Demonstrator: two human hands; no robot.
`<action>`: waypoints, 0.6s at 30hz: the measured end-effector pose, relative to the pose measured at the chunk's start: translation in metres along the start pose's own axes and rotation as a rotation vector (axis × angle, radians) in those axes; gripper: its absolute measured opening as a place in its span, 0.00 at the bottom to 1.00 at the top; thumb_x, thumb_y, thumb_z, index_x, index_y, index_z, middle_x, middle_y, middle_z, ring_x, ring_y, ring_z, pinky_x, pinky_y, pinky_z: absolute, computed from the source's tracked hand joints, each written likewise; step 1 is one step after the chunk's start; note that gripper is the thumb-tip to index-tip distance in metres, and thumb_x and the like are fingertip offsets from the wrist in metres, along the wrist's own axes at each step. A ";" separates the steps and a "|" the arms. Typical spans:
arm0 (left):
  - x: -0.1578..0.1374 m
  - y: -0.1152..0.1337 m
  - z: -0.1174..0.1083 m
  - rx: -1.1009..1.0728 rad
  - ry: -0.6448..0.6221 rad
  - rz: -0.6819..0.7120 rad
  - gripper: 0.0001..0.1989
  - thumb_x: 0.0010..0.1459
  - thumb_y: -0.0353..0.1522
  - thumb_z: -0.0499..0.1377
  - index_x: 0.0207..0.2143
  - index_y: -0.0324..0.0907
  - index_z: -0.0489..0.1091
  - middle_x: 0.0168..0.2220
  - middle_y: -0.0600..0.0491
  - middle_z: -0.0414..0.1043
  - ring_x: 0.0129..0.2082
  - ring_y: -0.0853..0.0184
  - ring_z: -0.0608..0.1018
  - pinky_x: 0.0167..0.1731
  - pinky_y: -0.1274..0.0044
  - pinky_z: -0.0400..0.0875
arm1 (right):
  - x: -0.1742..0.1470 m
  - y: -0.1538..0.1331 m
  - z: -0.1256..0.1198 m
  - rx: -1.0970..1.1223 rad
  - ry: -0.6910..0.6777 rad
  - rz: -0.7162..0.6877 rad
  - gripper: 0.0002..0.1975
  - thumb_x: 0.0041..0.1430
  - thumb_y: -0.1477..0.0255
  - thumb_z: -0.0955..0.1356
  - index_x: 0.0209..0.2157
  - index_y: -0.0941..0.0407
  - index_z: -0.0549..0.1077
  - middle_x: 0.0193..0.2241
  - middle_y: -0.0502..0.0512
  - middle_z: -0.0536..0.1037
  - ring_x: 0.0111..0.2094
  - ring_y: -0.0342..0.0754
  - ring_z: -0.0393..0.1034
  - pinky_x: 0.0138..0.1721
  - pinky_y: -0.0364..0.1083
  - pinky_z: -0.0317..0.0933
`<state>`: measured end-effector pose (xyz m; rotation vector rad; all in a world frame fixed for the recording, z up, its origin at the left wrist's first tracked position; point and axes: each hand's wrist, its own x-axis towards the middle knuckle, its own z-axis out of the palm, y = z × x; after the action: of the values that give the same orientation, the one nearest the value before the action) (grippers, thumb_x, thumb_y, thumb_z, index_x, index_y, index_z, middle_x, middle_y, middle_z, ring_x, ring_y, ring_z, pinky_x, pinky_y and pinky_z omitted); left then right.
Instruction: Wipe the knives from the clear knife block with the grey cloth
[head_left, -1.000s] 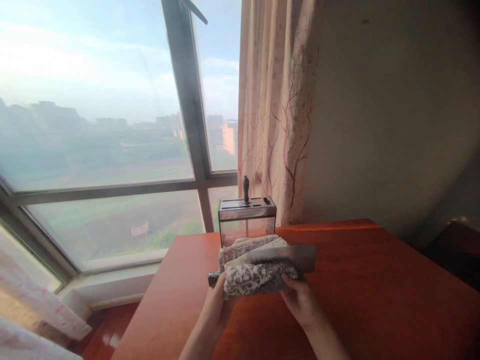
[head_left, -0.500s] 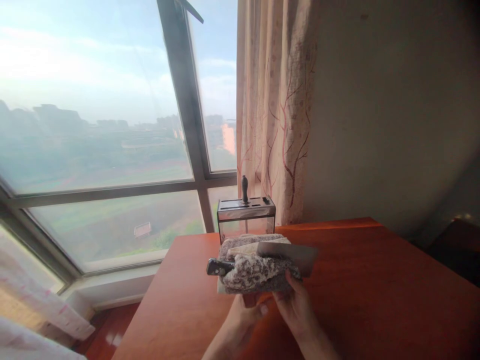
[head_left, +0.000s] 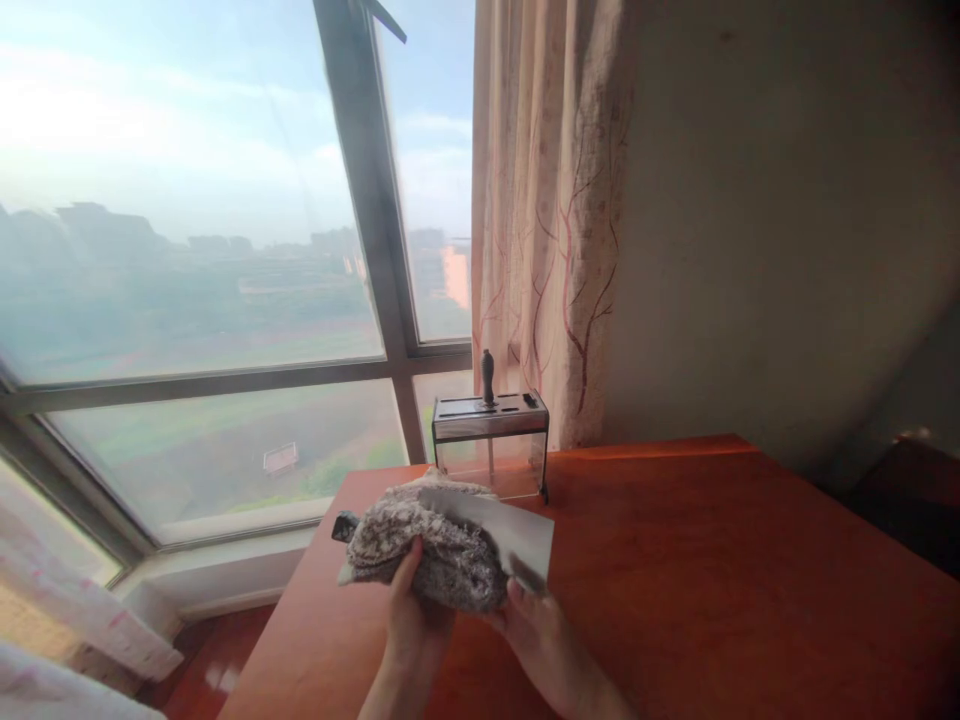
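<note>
A cleaver [head_left: 529,530] lies wrapped in a fluffy grey-and-white towel [head_left: 431,540], above the table. Its broad blade sticks out to the right, and the dark end of its handle shows at the left. My left hand [head_left: 420,610] grips the towel bundle from below, thumb over its front. At the bundle's right end, beside the lower edge of the blade, my right hand [head_left: 536,625] has its fingers closed on the towel. Most of its fingertips are hidden. Behind the bundle stands a knife holder [head_left: 491,425] with clear sides and a dark-handled tool upright in it.
The reddish-brown wooden table [head_left: 675,560] spreads beneath my hands, its left edge running down toward me. A large window [head_left: 210,250] fills the left side. A patterned curtain [head_left: 555,200] hangs behind the knife holder, beside a bare wall [head_left: 780,230].
The towel with the cleaver has moved left and toward me, uncovering the knife holder's lower part. My left hand has come up round the bundle, thumb now on its front. Both hands shifted left.
</note>
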<state>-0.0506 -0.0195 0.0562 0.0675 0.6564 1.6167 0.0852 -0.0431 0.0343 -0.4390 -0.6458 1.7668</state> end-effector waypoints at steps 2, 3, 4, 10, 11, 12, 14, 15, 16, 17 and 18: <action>0.000 0.007 0.001 -0.017 0.037 0.006 0.17 0.57 0.28 0.56 0.49 0.43 0.73 0.35 0.51 0.82 0.34 0.62 0.82 0.47 0.69 0.72 | 0.002 0.005 -0.009 -0.077 0.056 0.010 0.22 0.48 0.56 0.73 0.44 0.51 0.75 0.45 0.54 0.78 0.46 0.54 0.72 0.46 0.54 0.65; 0.000 0.009 0.002 -0.020 0.046 0.009 0.17 0.58 0.28 0.55 0.50 0.43 0.73 0.35 0.51 0.82 0.34 0.62 0.82 0.48 0.69 0.72 | 0.003 0.007 -0.014 -0.154 0.102 0.005 0.22 0.48 0.54 0.73 0.43 0.52 0.76 0.43 0.54 0.78 0.46 0.54 0.72 0.46 0.53 0.65; -0.001 0.011 0.002 -0.022 0.048 0.011 0.17 0.58 0.28 0.55 0.50 0.43 0.73 0.35 0.51 0.82 0.35 0.61 0.82 0.48 0.69 0.72 | 0.003 0.008 -0.019 -0.255 0.143 -0.011 0.22 0.48 0.54 0.73 0.41 0.52 0.77 0.41 0.54 0.79 0.45 0.54 0.72 0.45 0.51 0.65; -0.004 0.017 0.006 -0.015 0.061 -0.012 0.16 0.57 0.27 0.56 0.47 0.41 0.75 0.31 0.50 0.82 0.38 0.58 0.82 0.46 0.68 0.73 | 0.005 -0.001 -0.033 -0.847 0.058 -0.196 0.17 0.54 0.56 0.70 0.29 0.57 0.78 0.23 0.52 0.76 0.30 0.51 0.70 0.35 0.47 0.64; -0.004 0.016 0.007 -0.016 0.071 -0.009 0.15 0.56 0.27 0.56 0.46 0.41 0.75 0.31 0.51 0.82 0.38 0.58 0.82 0.46 0.68 0.73 | 0.004 -0.002 -0.033 -0.881 0.063 -0.199 0.18 0.53 0.56 0.70 0.27 0.58 0.77 0.22 0.52 0.75 0.27 0.49 0.69 0.32 0.46 0.63; -0.005 0.016 0.007 -0.016 0.076 -0.003 0.15 0.56 0.27 0.57 0.45 0.41 0.75 0.30 0.51 0.82 0.38 0.58 0.82 0.46 0.68 0.74 | 0.003 -0.002 -0.033 -0.893 0.082 -0.194 0.18 0.52 0.56 0.70 0.26 0.58 0.77 0.21 0.52 0.75 0.26 0.49 0.68 0.31 0.46 0.63; -0.005 0.014 0.007 -0.009 0.071 -0.002 0.14 0.55 0.26 0.57 0.43 0.40 0.76 0.29 0.51 0.82 0.38 0.57 0.82 0.46 0.67 0.74 | 0.001 -0.001 -0.032 -0.867 0.129 -0.171 0.18 0.50 0.55 0.72 0.27 0.58 0.76 0.23 0.52 0.76 0.27 0.49 0.68 0.30 0.46 0.63; -0.004 0.013 0.007 -0.002 0.071 -0.006 0.13 0.55 0.26 0.57 0.42 0.40 0.76 0.29 0.51 0.82 0.38 0.57 0.82 0.45 0.67 0.74 | 0.000 0.001 -0.032 -0.835 0.144 -0.157 0.18 0.49 0.55 0.72 0.28 0.58 0.76 0.24 0.52 0.76 0.27 0.49 0.69 0.30 0.46 0.63; -0.004 0.011 0.006 0.006 0.073 -0.010 0.12 0.55 0.27 0.58 0.41 0.39 0.76 0.29 0.50 0.82 0.38 0.57 0.82 0.45 0.67 0.75 | -0.001 0.002 -0.031 -0.801 0.146 -0.142 0.18 0.50 0.55 0.72 0.30 0.57 0.76 0.25 0.52 0.76 0.27 0.49 0.69 0.30 0.46 0.63; -0.003 0.010 0.005 0.015 0.077 -0.017 0.11 0.55 0.27 0.58 0.39 0.39 0.76 0.29 0.49 0.81 0.38 0.56 0.82 0.45 0.67 0.75 | -0.002 0.003 -0.030 -0.775 0.134 -0.128 0.17 0.51 0.56 0.71 0.31 0.56 0.76 0.25 0.52 0.76 0.26 0.48 0.68 0.29 0.45 0.63; -0.002 0.009 0.004 0.027 0.084 -0.024 0.09 0.55 0.27 0.58 0.38 0.38 0.76 0.29 0.49 0.81 0.37 0.56 0.82 0.44 0.67 0.75 | -0.003 0.003 -0.029 -0.763 0.109 -0.118 0.16 0.53 0.56 0.70 0.31 0.56 0.75 0.24 0.51 0.75 0.25 0.47 0.67 0.27 0.45 0.62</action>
<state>-0.0568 -0.0194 0.0646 0.0118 0.7412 1.5943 0.1006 -0.0407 0.0098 -0.9820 -1.2376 1.3243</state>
